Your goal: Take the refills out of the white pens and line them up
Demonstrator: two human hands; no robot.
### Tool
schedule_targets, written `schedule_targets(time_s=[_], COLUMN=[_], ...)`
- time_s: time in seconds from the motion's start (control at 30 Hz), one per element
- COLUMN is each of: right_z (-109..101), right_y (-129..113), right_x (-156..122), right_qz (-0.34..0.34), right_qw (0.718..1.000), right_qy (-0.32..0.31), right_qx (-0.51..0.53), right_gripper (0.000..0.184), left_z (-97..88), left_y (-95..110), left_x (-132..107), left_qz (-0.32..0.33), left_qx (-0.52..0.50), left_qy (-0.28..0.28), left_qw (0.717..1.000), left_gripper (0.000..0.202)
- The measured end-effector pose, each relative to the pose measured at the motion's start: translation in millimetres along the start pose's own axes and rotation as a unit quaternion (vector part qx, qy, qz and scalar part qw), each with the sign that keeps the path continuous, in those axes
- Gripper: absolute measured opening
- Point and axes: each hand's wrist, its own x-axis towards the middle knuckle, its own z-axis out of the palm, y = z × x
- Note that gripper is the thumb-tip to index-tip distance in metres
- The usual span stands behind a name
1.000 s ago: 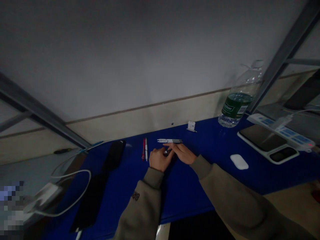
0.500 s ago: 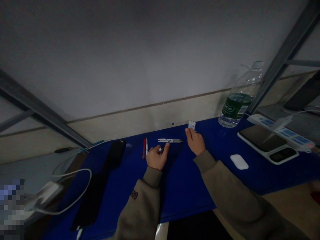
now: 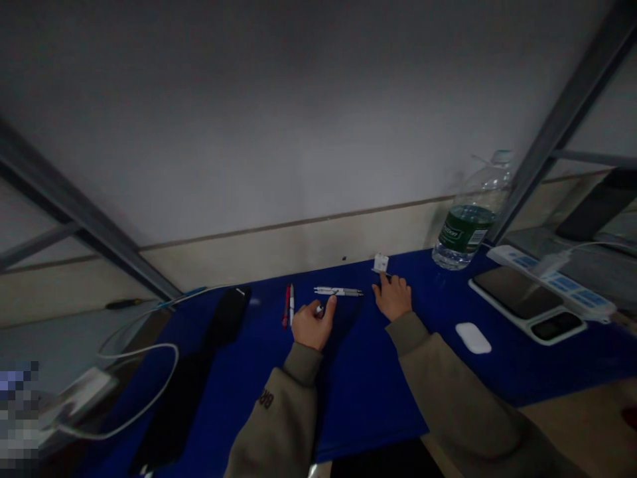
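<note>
My left hand [image 3: 312, 326] is curled closed with the thumb out, and the pale end of a pen [image 3: 319, 309] shows in its fist. Just beyond it two white pens [image 3: 338, 291] lie side by side across the blue table. To its left a red pen [image 3: 286, 307] and a white pen [image 3: 292, 305] lie lengthwise. My right hand [image 3: 393, 296] has its fingers spread at the back of the table. Its index fingertip is at a thin, pen-like object [image 3: 389, 273], mostly hidden, in front of a small white piece [image 3: 381, 261] by the wall.
A large water bottle [image 3: 465, 232] stands at the back right, near a power strip [image 3: 552, 279] and a kitchen scale [image 3: 527, 302]. A white earbud case [image 3: 473, 337] lies nearer. On the left are a black phone [image 3: 229, 312], a dark flat device [image 3: 172, 411] and a white cable [image 3: 174, 372].
My right hand has opened from a closed grip, its fingers now spread by the thin object. My left hand keeps its hold. The whole view has shifted slightly.
</note>
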Motion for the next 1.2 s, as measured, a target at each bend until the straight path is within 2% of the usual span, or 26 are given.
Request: schedule_targets(time_s=[0.17,0.37,0.43,0.5,0.57,0.6,0.67,0.73,0.83,0.97,1.2], right_z=[-4.0,-3.2,-1.8,-1.6,-3.1,-4.4,-7.8,-11.5,-15.9,-17.6,-17.8], right_y=[-3.2,-0.4,1.2,0.7,-3.3,-6.5,-14.5,-22.1,-28.9,-30.1,-32.2], right_x=[-0.7,0.1,2.5,5.0,6.2,6.1,4.5,1.9,-0.9,-0.8,-4.2], right_qz=[-0.012,-0.009,-0.010,-0.004,-0.013,-0.028,-0.063,-0.068,-0.037,-0.015,-0.052], right_qw=[1.000,0.999,0.998,0.990,0.956,0.926,0.846,0.782,0.726,0.693,0.708], right_qy=[0.028,0.023,0.016,0.001,-0.021,-0.032,-0.058,-0.075,-0.087,-0.093,-0.137], right_qx=[0.002,0.019,0.055,0.142,0.291,0.376,0.526,0.615,0.681,0.715,0.691], right_gripper=[0.037,0.026,0.021,0.020,0.022,0.024,0.030,0.034,0.036,0.034,0.033], left_z=[0.3,3.2,5.9,8.5,10.4,11.0,11.5,11.7,12.7,15.1,16.1], left_y=[-3.1,-5.7,-5.8,-6.3,-7.6,-8.6,-10.9,-13.1,-15.2,-15.6,-16.1], left_x=[0.5,-1.7,-2.2,-2.6,-2.6,-2.3,-1.2,0.2,1.6,1.3,0.6], left_qz=[-0.006,0.044,0.058,0.070,0.077,0.078,0.075,0.067,0.050,0.039,0.037], left_qx=[0.004,0.019,0.024,0.034,0.047,0.052,0.058,0.060,0.062,0.053,0.057], left_qy=[-0.010,-0.031,-0.047,-0.059,-0.063,-0.063,-0.062,-0.065,-0.077,-0.090,-0.098], left_qw=[1.000,0.998,0.997,0.995,0.994,0.994,0.994,0.994,0.994,0.994,0.993], left_gripper=[0.055,0.054,0.054,0.054,0.054,0.054,0.055,0.056,0.057,0.057,0.057])
